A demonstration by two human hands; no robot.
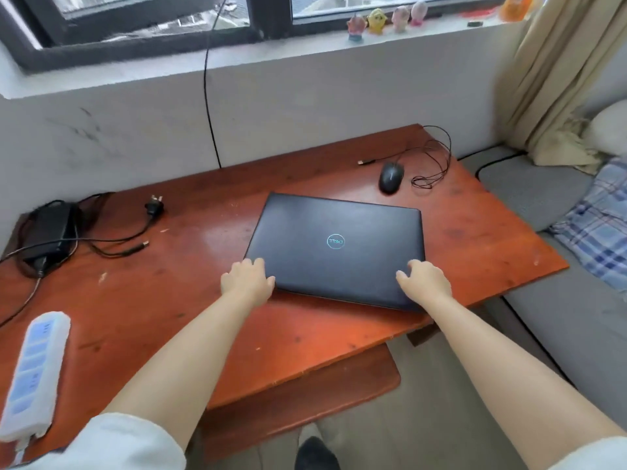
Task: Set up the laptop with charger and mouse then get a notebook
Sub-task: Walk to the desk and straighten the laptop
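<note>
Red-brown wooden bench (142,300) under window. Closed black Dell laptop (336,245) lies flat right of centre. Left hand (246,281) and right hand (424,283) rest on near corners of lid, fingers spread, gripping nothing. Charger brick (47,232) with cables at far left, unplugged. Wired mouse (391,178) beyond laptop, apart. White power strip (34,371) at near-left edge.
</note>
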